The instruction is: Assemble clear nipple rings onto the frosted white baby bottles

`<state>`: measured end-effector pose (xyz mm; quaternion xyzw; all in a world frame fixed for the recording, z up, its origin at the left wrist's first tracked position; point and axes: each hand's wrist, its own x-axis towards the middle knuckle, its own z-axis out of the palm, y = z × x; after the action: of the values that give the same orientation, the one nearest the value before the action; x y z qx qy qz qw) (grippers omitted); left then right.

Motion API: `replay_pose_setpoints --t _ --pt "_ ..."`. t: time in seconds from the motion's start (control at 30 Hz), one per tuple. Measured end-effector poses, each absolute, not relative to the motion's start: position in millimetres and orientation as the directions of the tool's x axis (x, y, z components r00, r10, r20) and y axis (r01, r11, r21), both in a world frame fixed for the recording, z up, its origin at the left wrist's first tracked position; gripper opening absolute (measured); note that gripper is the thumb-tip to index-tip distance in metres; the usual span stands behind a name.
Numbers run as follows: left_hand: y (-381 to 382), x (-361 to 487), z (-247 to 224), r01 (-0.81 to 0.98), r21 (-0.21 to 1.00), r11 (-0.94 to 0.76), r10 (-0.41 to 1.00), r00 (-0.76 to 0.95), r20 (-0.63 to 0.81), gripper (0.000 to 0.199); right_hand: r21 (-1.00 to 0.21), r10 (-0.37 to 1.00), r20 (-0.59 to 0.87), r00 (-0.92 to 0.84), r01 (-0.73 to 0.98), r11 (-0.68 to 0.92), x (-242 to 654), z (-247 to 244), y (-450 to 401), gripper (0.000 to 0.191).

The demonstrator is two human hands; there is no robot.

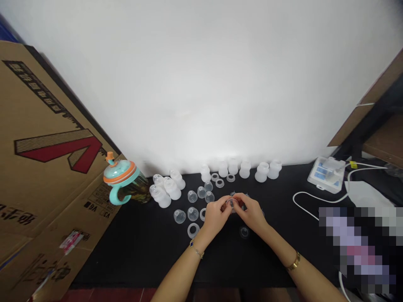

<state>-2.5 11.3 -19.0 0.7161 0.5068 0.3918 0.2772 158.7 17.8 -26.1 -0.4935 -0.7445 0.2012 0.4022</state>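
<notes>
My left hand [216,214] and my right hand [252,212] meet over the black table, both pinching a clear bottle collar ring [232,204]. Whether a nipple sits inside the ring is too small to tell. Left of my hands lie several clear dome caps [193,214] and a white collar ring [193,230]. More collar rings [219,183] rest farther back. A small clear nipple-like piece [244,232] lies just below my right hand. Other small clear pieces behind my fingers are partly hidden.
Small white baby bottles [262,172] line the wall, with capped bottles [161,196] grouped at the left. A teal-lidded jug [126,180] stands beside a large cardboard box [56,167]. On the right are a white case [326,174], a white cable [315,198] and a pixelated object [355,247].
</notes>
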Motion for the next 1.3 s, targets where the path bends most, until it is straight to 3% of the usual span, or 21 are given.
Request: replay_pose_setpoints --t 0.37,0.6,0.87,1.3 --pt "10.6 -1.5 -19.2 0.492 0.833 -0.252 0.966 0.07 0.25 0.02 -0.747 0.925 0.354 -0.137 0.553 0.368 157.6 -23.7 18.6 0.012" --pt "9.1 -0.2 -14.1 0.466 0.823 -0.326 0.945 0.141 0.295 0.027 -0.726 0.928 0.345 -0.141 0.586 0.359 158.9 -21.8 17.2 0.021" --pt "10.1 -2.2 -19.3 0.417 0.861 -0.291 0.955 0.172 0.24 0.027 -0.703 0.928 0.33 -0.175 0.61 0.365 158.0 -20.0 14.8 0.024" --pt "10.7 -5.9 -21.5 0.61 0.662 -0.435 0.891 0.182 0.417 0.023 -0.652 0.915 0.319 -0.247 0.643 0.402 159.3 -26.4 17.0 0.022"
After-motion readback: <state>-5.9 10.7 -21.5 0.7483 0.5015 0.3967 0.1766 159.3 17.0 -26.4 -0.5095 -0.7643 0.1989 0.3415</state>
